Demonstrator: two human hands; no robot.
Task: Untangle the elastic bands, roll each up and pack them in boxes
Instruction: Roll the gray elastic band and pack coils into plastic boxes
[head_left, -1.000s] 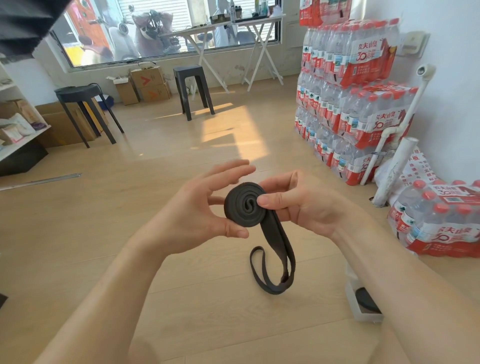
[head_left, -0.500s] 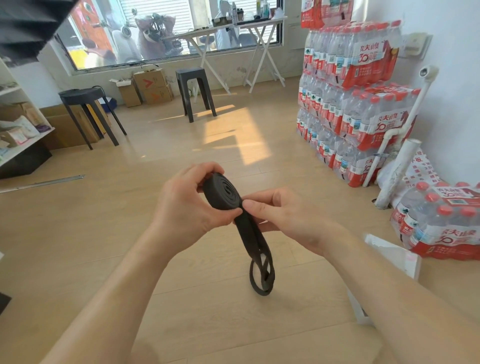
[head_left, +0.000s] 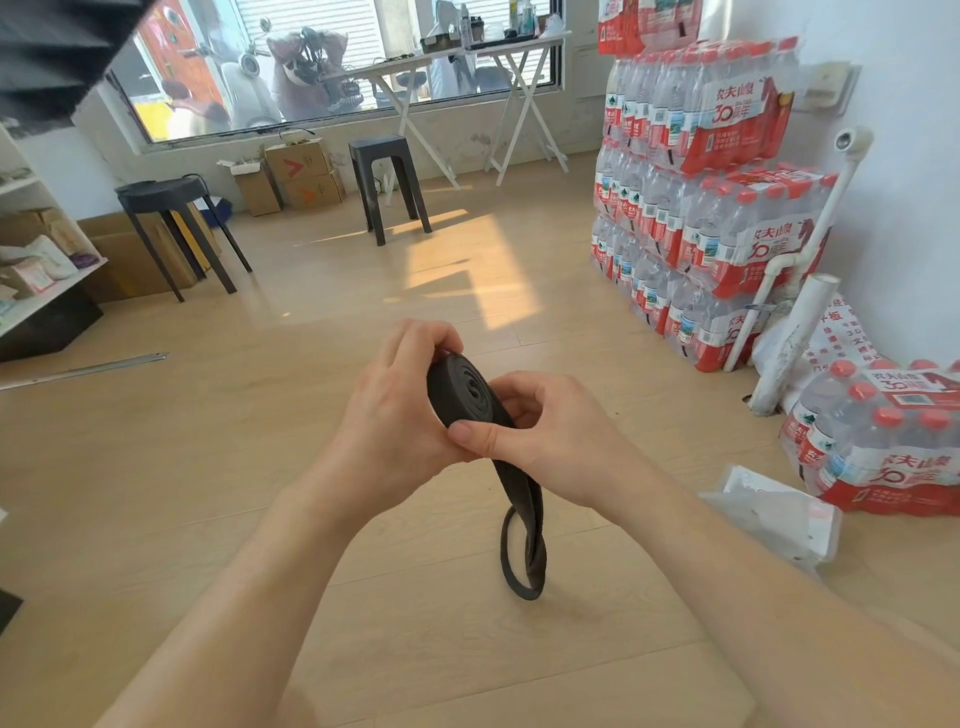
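Observation:
A black elastic band (head_left: 467, 389) is partly wound into a tight roll held in mid-air over the wooden floor. My left hand (head_left: 400, 415) wraps around the roll from the left, fingers curled over its top. My right hand (head_left: 545, 431) grips it from the right, thumb pressed on the band just below the roll. The loose tail of the band (head_left: 524, 540) hangs down in a short loop. A white box (head_left: 779, 514) lies on the floor at the right, partly behind my right forearm.
Stacked packs of bottled water (head_left: 711, 197) line the right wall, with one more pack (head_left: 883, 436) near the box. White pipes (head_left: 795, 332) lean in the corner. Two dark stools (head_left: 171, 228) (head_left: 387, 182), cardboard boxes (head_left: 296, 176) and a shelf (head_left: 31, 280) stand farther back.
The roll has grown thicker and the hanging tail shorter. My left hand has closed around the roll, and both hands have turned it while my right thumb feeds the band.

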